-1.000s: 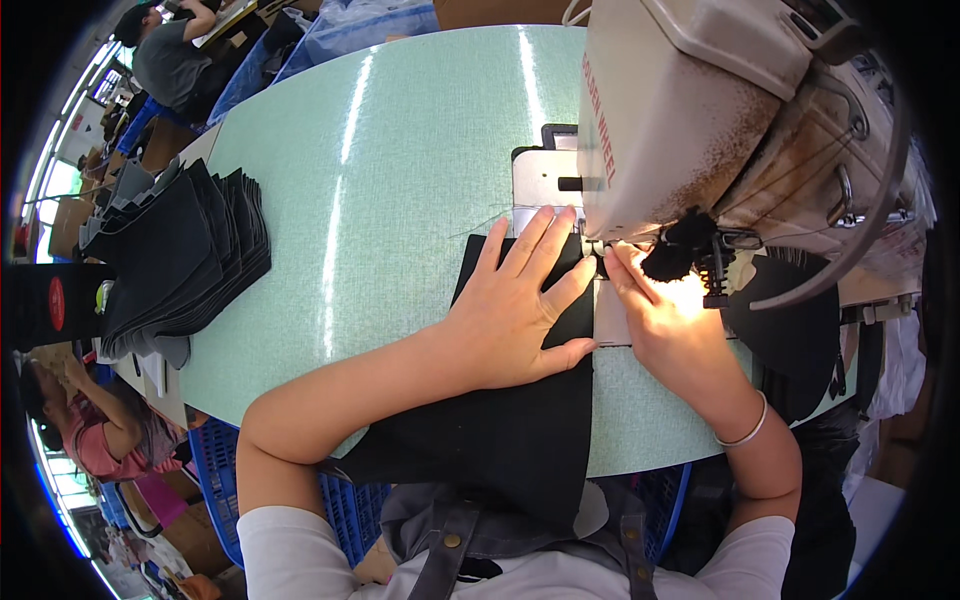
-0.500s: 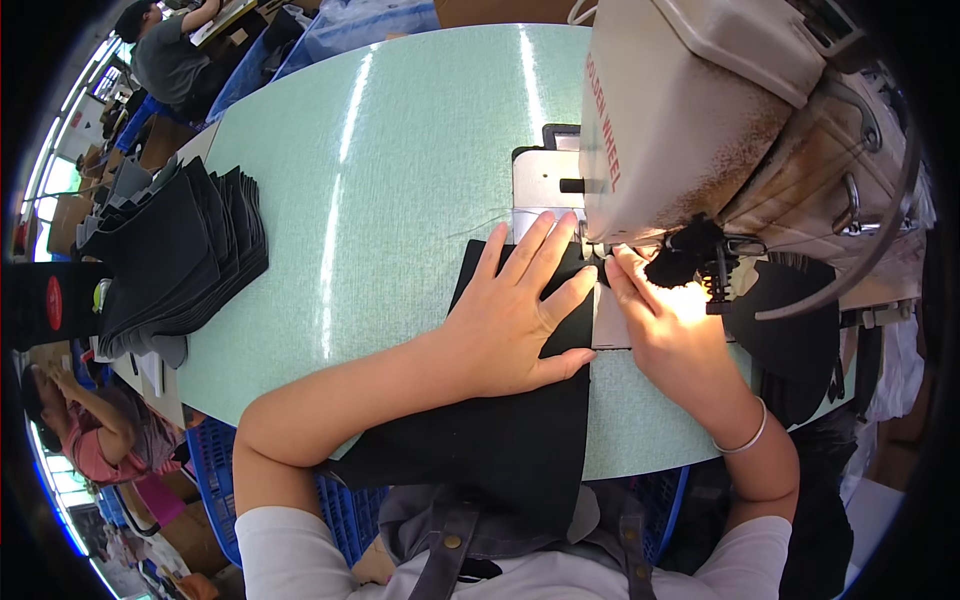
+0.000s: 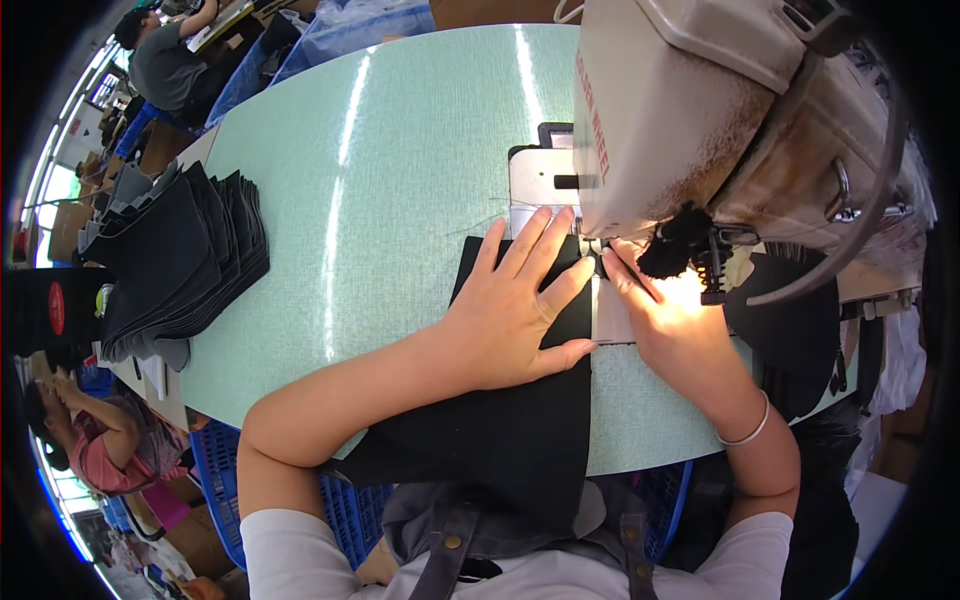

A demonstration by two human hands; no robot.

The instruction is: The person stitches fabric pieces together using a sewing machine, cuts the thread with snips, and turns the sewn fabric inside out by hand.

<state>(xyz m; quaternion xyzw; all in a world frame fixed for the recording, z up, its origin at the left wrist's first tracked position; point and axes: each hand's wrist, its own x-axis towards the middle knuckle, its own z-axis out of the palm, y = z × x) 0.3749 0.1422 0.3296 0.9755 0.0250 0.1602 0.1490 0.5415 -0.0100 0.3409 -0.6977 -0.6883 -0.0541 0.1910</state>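
A black fabric piece (image 3: 480, 435) lies on the sewing machine's bed and hangs over the table's front edge toward my lap. My left hand (image 3: 510, 320) rests flat on it with fingers spread, fingertips close to the needle area. Just right of the presser foot (image 3: 592, 246), my right hand (image 3: 672, 312) has its fingers pressed together in the lamp's glow. A dark edge shows between them; what they pinch cannot be made out. The sewing machine's head (image 3: 670, 110) rises right behind both hands and partly hides the fingertips.
A stack of black and grey cut pieces (image 3: 190, 260) stands at the table's left. More black material (image 3: 795, 320) lies right of the machine. Blue baskets (image 3: 215, 470) sit below the front edge. Two other people (image 3: 170, 60) are at the left, apart from my hands.
The picture has shifted slightly. My right fingers seem a little differently set beside the presser foot; my left hand stays flat on the fabric.
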